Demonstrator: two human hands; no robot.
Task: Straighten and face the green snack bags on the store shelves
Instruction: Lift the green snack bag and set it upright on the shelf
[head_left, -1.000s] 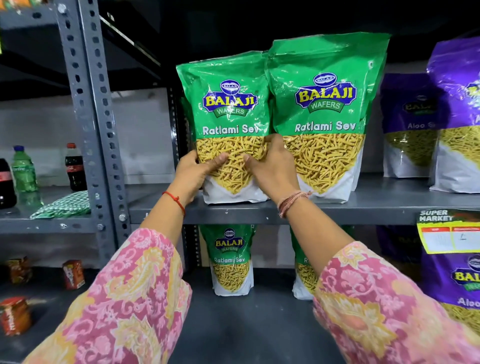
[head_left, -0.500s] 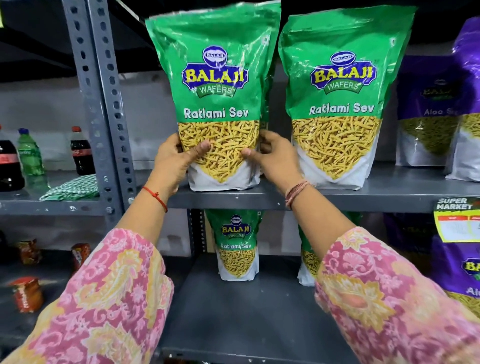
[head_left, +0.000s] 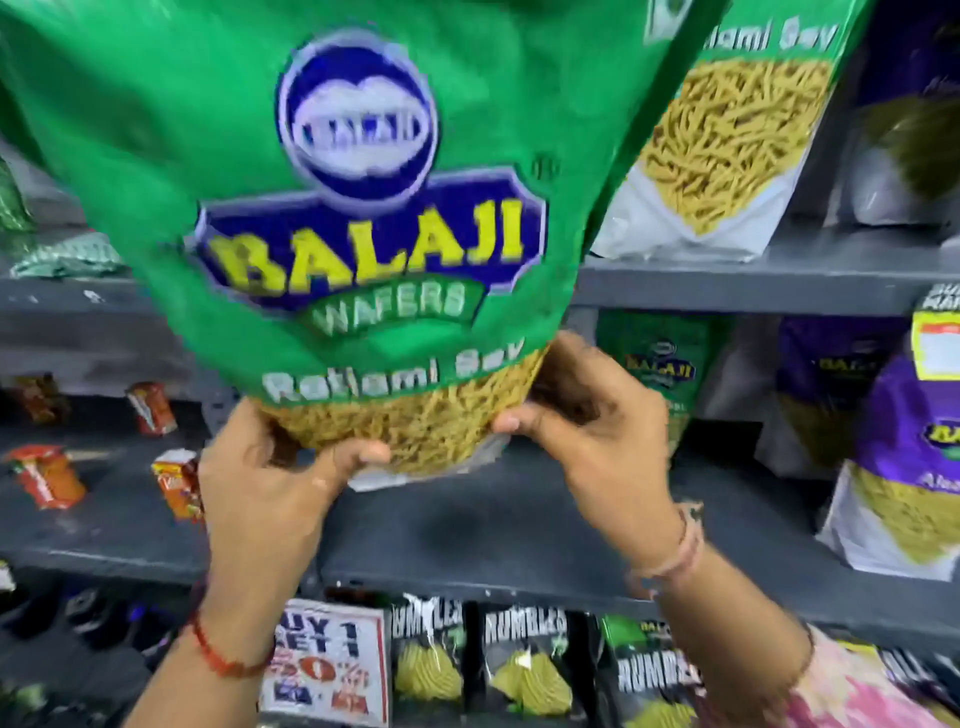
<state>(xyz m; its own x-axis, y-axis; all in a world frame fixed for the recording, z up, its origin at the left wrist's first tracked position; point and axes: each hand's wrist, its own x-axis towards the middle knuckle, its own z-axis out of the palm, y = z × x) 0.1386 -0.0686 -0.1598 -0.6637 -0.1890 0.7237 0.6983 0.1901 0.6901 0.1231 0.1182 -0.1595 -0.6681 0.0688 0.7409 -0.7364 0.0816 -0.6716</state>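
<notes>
A large green Balaji Ratlami Sev bag (head_left: 332, 156) fills the upper middle of the head view, lifted off the shelf and close to the camera, its front facing me. My left hand (head_left: 265, 467) grips its lower left corner and my right hand (head_left: 592, 431) grips its lower right corner. A second green bag (head_left: 727, 145) stands upright on the upper grey shelf (head_left: 779, 280) to the right. A third green bag (head_left: 660, 374) stands on the shelf below, partly hidden behind my right hand.
Purple Balaji bags (head_left: 914, 457) stand at the right on both shelves. Small orange packets (head_left: 171, 483) lie on the left middle shelf (head_left: 104, 530). Black Rumbles bags (head_left: 524, 660) and a promo sign (head_left: 322, 665) fill the bottom shelf.
Both hands have pulled the left green bag off the upper shelf toward the camera and lower. The view has tilted down, showing the bottom shelf.
</notes>
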